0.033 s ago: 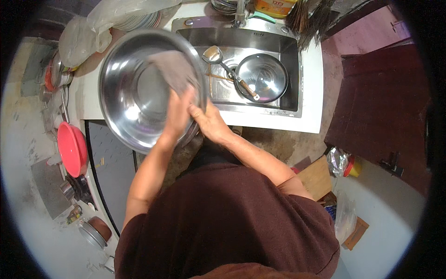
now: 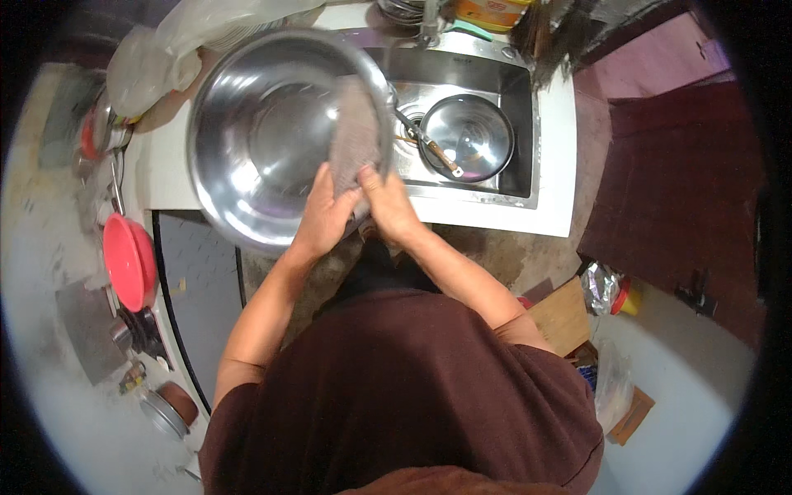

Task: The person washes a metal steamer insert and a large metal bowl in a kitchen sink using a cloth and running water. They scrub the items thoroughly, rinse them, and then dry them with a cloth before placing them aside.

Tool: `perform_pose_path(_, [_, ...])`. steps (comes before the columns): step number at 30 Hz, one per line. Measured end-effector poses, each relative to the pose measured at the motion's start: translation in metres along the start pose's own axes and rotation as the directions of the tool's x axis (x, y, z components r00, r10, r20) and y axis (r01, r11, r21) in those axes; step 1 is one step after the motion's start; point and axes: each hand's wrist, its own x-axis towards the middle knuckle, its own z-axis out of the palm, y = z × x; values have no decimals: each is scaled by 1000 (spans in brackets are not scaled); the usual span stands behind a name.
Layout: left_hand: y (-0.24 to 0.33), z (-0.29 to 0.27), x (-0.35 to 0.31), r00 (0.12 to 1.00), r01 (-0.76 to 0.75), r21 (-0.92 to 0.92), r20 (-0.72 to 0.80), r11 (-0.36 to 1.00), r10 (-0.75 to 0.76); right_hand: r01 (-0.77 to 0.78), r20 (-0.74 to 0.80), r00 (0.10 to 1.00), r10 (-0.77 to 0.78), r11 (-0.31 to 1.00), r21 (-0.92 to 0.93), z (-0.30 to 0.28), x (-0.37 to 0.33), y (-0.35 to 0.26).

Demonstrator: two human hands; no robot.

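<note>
A large stainless steel basin [image 2: 289, 132] is held up over the counter and the left part of the sink, its inside facing me. My left hand [image 2: 327, 213] is closed on a grey-brown cloth [image 2: 355, 136], which lies along the basin's inner right wall. My right hand [image 2: 389, 202] grips the basin's near right rim, thumb on the inside, right beside the cloth. The fingers of my right hand are hidden behind the rim.
The sink [image 2: 520, 132] holds a round metal pan or lid [image 2: 469, 139] and a wooden-handled ladle [image 2: 437, 150]. A pink basin [image 2: 129, 262] stands left, plastic bags [image 2: 148, 74] at the back left. A dark red door [image 2: 676, 190] is at the right.
The basin has shifted right and slightly away from me, now covering more of the sink. My left hand and the cloth have moved right, toward the basin's right wall.
</note>
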Motion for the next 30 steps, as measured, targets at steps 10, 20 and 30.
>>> perform_pose_path(10, [-38,-85,-51,944,-299,651,309,698,116,173,-260,952,-159,985,29,-32,-3,15])
perform_pose_path(20, [-50,-145,-20,820,-82,706,-353,704,450,-82,-218,973,82,997,9,-55,-49,16])
perform_pose_path(30, [-89,-77,-82,574,30,-685,-585,728,-574,41,-365,930,47,973,229,-14,-17,30])
